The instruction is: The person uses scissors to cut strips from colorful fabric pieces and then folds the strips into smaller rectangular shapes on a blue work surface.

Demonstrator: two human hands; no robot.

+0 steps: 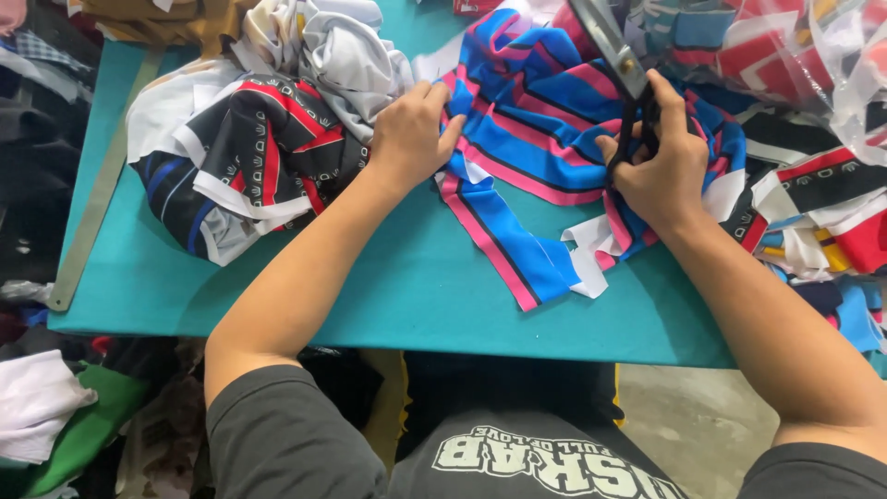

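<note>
a: so, where does the blue and pink striped cloth [545,139] lie from the fingers?

b: spread on the teal table [407,286] between the two hands. the left hand [411,139] lies on its left edge, fingers curled down and pressing the fabric flat, pinning rather than pinching as far as i can see. the right hand [656,162] is on its right side, clenched through the black handles of the scissors [619,69].

a: and the long axis?

b: the loose strip of the cloth runs on a slant, from up by the left hand down toward the near edge of the table, stripes going the same way. the scissors' blades point up and away to the left from the right hand, over the bunched upper part of the cloth, so they cross the stripes at an angle rather than following them.

a: blades parted or together?

b: they look together, though the tips leave the top of the view.

a: which hand is nearer the strip?

b: the left, it touches the top of it. just left of that hand is a heap of black, red and white fabric [249,157], touching the wrist side
</note>
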